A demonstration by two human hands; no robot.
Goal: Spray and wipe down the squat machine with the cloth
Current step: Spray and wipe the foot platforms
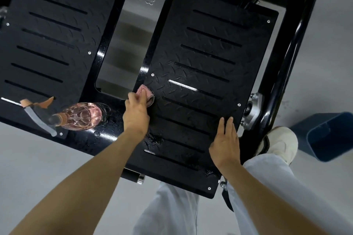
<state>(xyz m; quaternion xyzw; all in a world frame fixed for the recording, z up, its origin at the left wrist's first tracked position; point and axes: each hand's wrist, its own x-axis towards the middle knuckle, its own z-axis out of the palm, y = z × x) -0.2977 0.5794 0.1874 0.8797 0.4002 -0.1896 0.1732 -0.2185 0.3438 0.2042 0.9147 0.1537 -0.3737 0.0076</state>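
Note:
The squat machine's right black foot plate [206, 59] with slots lies below me, and the left foot plate [47, 30] is beside it. My left hand [136, 111] grips a bunched pink cloth [146, 92] and presses it on the near left part of the right plate. Wet patches shine on the plate just below that hand. My right hand [226, 143] rests flat, fingers straight, on the plate's near right edge. A clear spray bottle [80, 116] with pink liquid lies on its side on the frame between the plates.
A black tubular frame [294, 47] runs along the right side of the plate. A blue bin [330, 135] stands on the grey floor at the right. My white shoe [277, 143] and light trouser legs are close to the plate's near corner.

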